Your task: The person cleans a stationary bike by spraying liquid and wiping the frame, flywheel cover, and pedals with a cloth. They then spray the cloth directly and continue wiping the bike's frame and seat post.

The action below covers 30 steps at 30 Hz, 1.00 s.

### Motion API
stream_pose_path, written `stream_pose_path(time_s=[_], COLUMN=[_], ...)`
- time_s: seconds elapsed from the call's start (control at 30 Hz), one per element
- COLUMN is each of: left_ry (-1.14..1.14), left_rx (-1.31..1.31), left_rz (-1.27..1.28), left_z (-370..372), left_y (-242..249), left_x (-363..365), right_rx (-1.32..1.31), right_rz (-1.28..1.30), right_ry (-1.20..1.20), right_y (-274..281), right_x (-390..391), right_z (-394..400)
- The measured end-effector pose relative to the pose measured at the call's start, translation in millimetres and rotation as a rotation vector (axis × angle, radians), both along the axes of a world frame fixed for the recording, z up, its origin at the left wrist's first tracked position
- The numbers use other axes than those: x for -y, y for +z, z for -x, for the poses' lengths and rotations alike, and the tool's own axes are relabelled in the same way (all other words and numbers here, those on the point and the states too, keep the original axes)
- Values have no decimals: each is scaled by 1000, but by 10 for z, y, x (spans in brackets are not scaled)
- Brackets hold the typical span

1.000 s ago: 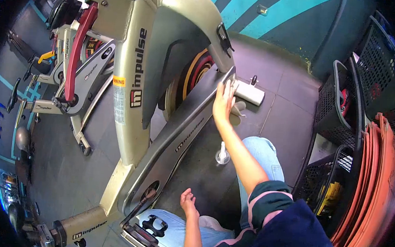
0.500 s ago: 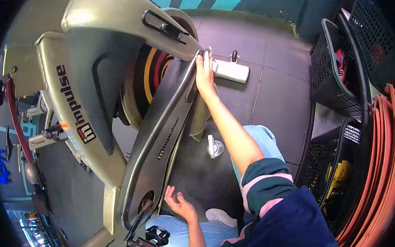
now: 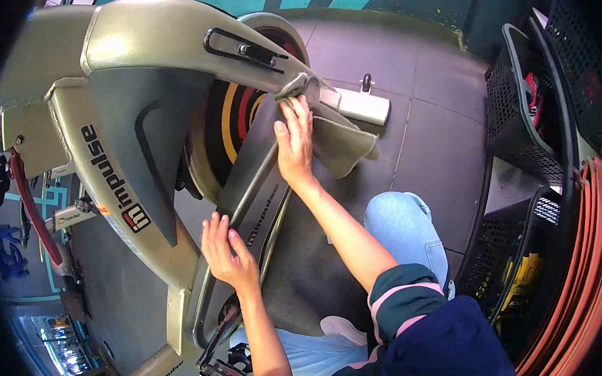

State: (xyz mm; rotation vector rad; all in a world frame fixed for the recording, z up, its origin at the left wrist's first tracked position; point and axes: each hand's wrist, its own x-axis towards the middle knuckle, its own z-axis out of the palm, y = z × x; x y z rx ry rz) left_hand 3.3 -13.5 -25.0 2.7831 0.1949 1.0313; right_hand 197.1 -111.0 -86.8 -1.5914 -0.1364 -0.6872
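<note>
A spin bike with a pale gold frame fills the left half of the view. Its long dark chain guard slants down toward me. At the guard's upper end, my right hand presses a grey-green cloth against the surface, fingers close together. Part of the cloth bunches over the edge at the fingertips, and the rest hangs down to the right. Lower on the guard, my left hand is open, its fingertips at the guard's edge. The pedal is below it, beside the crank.
Behind the guard is the flywheel with coloured rings. A white floor stabilizer with a small wheel extends beyond it. To the right, black perforated baskets stand on a rack beside hanging orange sheets. My bent knee is near my right arm.
My right hand has shifted down and slightly left, and the cloth now shows over and beside the guard. My left hand has risen to the guard. The clear object on the floor is no longer visible.
</note>
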Motion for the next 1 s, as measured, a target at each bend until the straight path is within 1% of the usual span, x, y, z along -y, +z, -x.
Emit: stream_pose_path(time_s=[0.03, 0.07, 0.1, 0.13, 0.17, 0.2, 0.23, 0.27, 0.33, 0.4, 0.47, 0.53, 0.57, 0.67, 0.73, 0.77, 0.87, 0.93, 1.0], left_ry=[9, 12, 56, 99, 111, 109, 106, 103, 109, 122, 123, 142, 139, 148, 138, 133, 139, 146, 129], left_rx=[-7, -8, -41, -74, -63, -68, -61, -56, -48, -45, -42, -39, -39, -14, -18, -10, -4, 8, 21], left_rz=[-96, -96, -148, -199, -206, -205, -164, -122, -119, -115, -88, -94, -89, -93, -69, -68, -88, -86, -63], left_z=[-21, -27, -37, -45, -48, -45, -52, -56, -73, -67, -79, -78, -73, -83, -82, -84, -80, -82, -85], left_y=[-13, -27, -15, -11, -22, -32, -40, -45, -63, -66, -39, -52, -61, -67, -63, -66, -100, -94, -94], left_x=[3, 31, 85, 108, 96, 82, 66, 53, 54, 68, 93, 83, 78, 82, 82, 81, 54, 54, 56], right_rx=[21, 40, 69, 89, 50, 9, -3, -72, -180, -227, -214, -251, -282, -448, -455, -451, -745, -823, -896], right_rz=[-22, -42, -63, -145, -185, -225, -269, -320, -318, -415, -417, -676, -713, -1104, -967, -966, -921, -848, -843], right_ry=[10, 21, 20, -3, -35, -68, -71, -74, -80, 12, 47, 59, 76, 175, 190, 199, 283, 324, 425], right_y=[-34, -75, -100, -118, -134, -166, -196, -223, -335, -456, -624, -615, -622, -707, -839, -829, -797, -893, -932], right_x=[14, 29, 48, 49, 57, 71, 104, 146, 282, 370, 333, 258, 224, 18, -111, -171, -407, -567, -655], right_z=[-21, -39, -61, -101, -167, -245, -344, -457, -702, -859, -889, -829, -724, -359, 19, 239, 963, 1357, 1671])
